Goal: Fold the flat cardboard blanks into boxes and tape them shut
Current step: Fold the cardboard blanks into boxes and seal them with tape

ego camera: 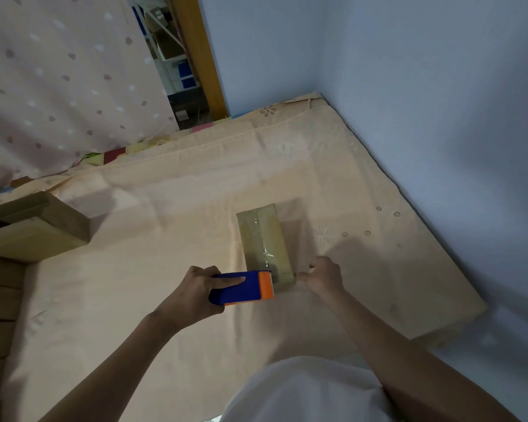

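Note:
A small folded cardboard box [264, 239] lies on the peach bedsheet [165, 239], with a strip of clear tape running along its top seam. My left hand [195, 290] grips a blue and orange tape dispenser [241, 287], whose orange cutter end sits at the box's near end. My right hand [323, 275] is curled at the box's near right corner, fingers against its edge; what it pinches is too small to tell.
Two more folded boxes [37, 229] stand at the left edge of the bed, above a stack of cardboard [0, 315]. A dotted curtain [58, 80] hangs at the back left. Blue walls [409, 86] close off the back and right.

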A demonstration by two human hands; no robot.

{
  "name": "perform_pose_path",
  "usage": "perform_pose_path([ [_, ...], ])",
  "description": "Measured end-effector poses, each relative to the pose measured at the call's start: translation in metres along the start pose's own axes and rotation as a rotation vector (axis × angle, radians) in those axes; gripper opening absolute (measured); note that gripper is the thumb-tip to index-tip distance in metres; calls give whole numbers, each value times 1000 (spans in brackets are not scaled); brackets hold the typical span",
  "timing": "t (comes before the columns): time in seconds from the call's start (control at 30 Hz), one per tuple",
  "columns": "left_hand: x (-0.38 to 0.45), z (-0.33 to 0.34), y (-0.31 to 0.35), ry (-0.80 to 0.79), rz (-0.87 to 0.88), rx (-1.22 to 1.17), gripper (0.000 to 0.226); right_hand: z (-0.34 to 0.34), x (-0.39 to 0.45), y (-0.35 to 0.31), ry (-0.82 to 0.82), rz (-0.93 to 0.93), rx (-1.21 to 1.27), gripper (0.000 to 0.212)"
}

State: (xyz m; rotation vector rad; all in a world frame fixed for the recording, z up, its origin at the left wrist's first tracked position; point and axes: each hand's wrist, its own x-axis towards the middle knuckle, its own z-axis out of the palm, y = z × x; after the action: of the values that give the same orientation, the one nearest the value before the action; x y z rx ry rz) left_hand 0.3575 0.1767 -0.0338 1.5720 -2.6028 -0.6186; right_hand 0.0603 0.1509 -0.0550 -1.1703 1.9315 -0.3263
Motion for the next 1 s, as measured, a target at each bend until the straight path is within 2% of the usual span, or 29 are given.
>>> perform_pose_path([
  [0.07,0,1,-1,-9,3,-1,81,5,-2,-4,68,-50,30,16],
  [0.13,2,2,1,6,11,7,79,13,-3,-11,82,-103,51,37],
  [0.27,2,1,2,26,22,35,78,20,-4,-17,4,-118,48,29],
  [0.43,-2,-6,4,10,21,110,72,23,2,-11,18,-73,37,35],
  [0.6,-8,-14,8,9,16,87,70,25,3,-12,30,-46,23,37],
  [0.8,-29,-26,-18,25,-28,73,76,21,6,-17,24,-48,-40,58],
  [1.0,-47,-32,-27,51,-28,45,83,21,6,-17,11,-25,-49,53],
])
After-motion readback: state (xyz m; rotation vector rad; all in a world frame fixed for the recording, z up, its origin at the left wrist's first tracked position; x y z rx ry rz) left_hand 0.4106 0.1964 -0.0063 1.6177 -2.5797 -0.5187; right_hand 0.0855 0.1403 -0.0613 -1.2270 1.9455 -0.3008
